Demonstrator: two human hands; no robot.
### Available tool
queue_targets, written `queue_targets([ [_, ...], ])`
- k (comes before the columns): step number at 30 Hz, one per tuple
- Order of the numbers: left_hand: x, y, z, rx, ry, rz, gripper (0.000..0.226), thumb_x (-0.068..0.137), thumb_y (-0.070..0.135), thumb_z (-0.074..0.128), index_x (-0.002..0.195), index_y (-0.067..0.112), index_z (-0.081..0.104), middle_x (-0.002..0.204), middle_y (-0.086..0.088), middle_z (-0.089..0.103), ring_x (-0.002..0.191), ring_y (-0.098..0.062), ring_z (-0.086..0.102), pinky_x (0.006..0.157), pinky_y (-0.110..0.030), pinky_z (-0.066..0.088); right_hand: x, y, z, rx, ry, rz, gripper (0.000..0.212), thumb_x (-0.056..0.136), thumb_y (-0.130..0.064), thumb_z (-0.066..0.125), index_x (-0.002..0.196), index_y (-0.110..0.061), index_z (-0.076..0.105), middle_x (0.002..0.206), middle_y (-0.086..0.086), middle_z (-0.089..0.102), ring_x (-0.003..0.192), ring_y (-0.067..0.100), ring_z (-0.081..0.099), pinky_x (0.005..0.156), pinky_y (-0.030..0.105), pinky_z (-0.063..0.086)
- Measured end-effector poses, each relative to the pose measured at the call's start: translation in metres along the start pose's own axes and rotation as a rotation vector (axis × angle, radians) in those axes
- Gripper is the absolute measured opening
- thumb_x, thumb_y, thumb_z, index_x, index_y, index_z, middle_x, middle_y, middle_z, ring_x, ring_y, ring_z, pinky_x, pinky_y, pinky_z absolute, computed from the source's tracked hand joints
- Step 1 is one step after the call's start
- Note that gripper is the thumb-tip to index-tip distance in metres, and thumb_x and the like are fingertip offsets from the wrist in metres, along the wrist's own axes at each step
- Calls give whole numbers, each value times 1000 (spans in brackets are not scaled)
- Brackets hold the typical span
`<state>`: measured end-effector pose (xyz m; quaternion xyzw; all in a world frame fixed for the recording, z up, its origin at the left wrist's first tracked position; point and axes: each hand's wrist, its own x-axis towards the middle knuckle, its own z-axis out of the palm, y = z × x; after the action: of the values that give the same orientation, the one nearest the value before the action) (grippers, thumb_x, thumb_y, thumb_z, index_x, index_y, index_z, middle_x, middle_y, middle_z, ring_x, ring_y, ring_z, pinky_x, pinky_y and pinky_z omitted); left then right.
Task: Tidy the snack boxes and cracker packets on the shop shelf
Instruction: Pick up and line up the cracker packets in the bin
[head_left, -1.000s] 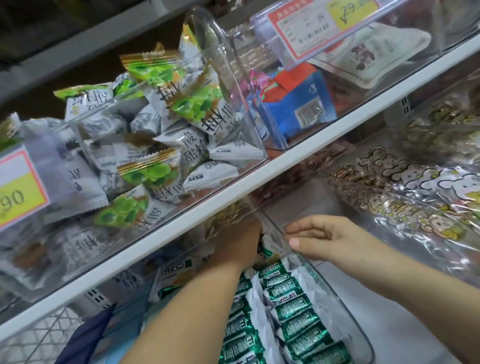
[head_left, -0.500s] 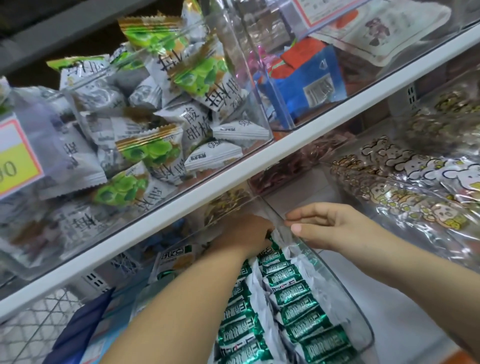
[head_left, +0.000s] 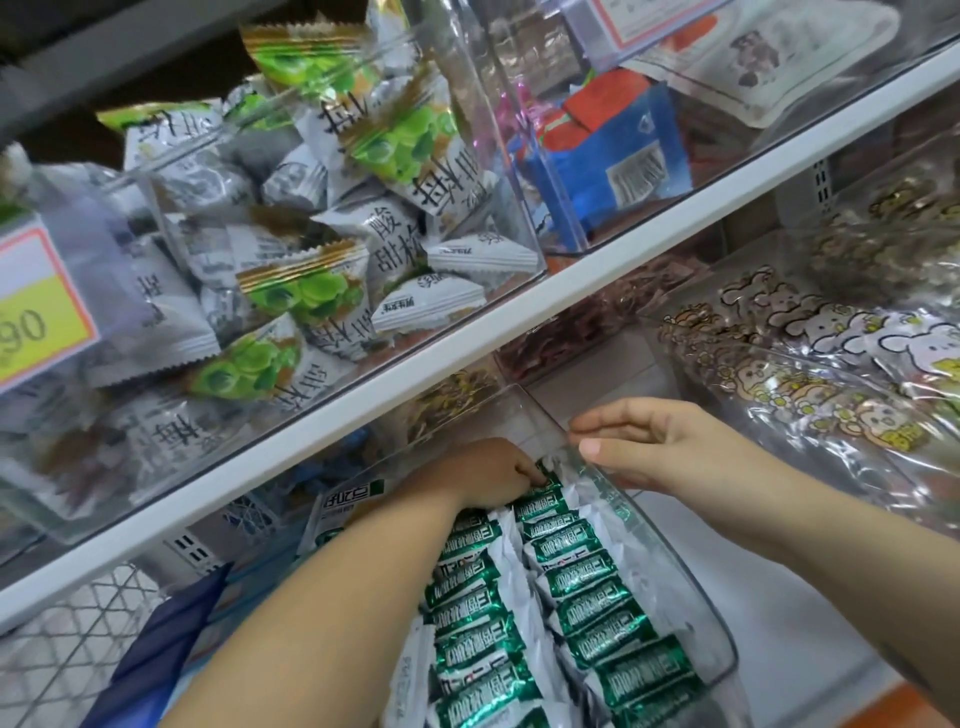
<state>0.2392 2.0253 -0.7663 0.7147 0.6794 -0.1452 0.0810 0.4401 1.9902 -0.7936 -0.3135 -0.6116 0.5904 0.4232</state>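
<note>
- On the lower shelf (head_left: 789, 613), the left hand (head_left: 483, 473) reached into the far end of the clear bin (head_left: 696, 597), fingers curled onto the rearmost of the green packets (head_left: 576, 587) (lined up in two rows).
- The right hand (head_left: 660, 447) pinched the bin's right wall between thumb and fingers.

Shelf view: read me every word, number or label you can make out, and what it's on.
"90": yellow price tag, left part cut off.
"酸甜": white sweet packet, big characters.
Green packets: print too blurred.
Barcode on blue packet: digits too small.
Top price label: cut off, unreadable.
</note>
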Motion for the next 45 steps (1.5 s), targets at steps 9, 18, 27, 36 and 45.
queue_targets([
  [9, -60, 5, -10, -227, 271, -44, 28, 100, 27, 42, 122, 32, 59, 132, 12, 52, 112, -10, 54, 93, -23, 40, -20, -16, 16, -229, 34, -81, 13, 84, -15, 69, 93, -24, 66, 98, -6, 69, 88, -2, 63, 76, 8, 49],
  [18, -199, -26, 13, -336, 473, -121, 24, 97, 31, 49, 117, 36, 61, 124, 13, 59, 97, -8, 61, 78, -21, 45, -55, -41, 61, -911, 42, -235, 27, 90, -31, 61, 116, -25, 63, 124, -6, 61, 114, 13, 54, 105, 30, 34],
  [27, -235, -38, 34, -216, 416, -122, 55, 95, 45, 48, 146, 34, 29, 153, 9, 26, 138, -11, 29, 111, -26, 24, -65, -25, 101, -1067, -498, -51, 47, 102, -30, 37, 146, -17, 32, 155, 2, 23, 140, 20, 28, 113, 31, 25],
  [36, -216, -57, 37, -225, 491, -239, 48, 92, 35, 57, 138, 29, 44, 141, 6, 44, 125, -12, 45, 90, -18, 34, -59, -20, 98, -961, -448, -80, 53, 96, -49, 43, 145, -30, 34, 155, -9, 24, 141, 12, 24, 114, 29, 21],
  [45, -226, -62, 37, -359, 641, -236, 42, 90, 34, 59, 130, 33, 47, 126, 17, 52, 116, -5, 49, 92, -24, 40, -71, -26, 122, -963, -320, -186, 66, 77, -71, 53, 136, -41, 42, 138, -19, 46, 133, 8, 31, 118, 45, 8],
])
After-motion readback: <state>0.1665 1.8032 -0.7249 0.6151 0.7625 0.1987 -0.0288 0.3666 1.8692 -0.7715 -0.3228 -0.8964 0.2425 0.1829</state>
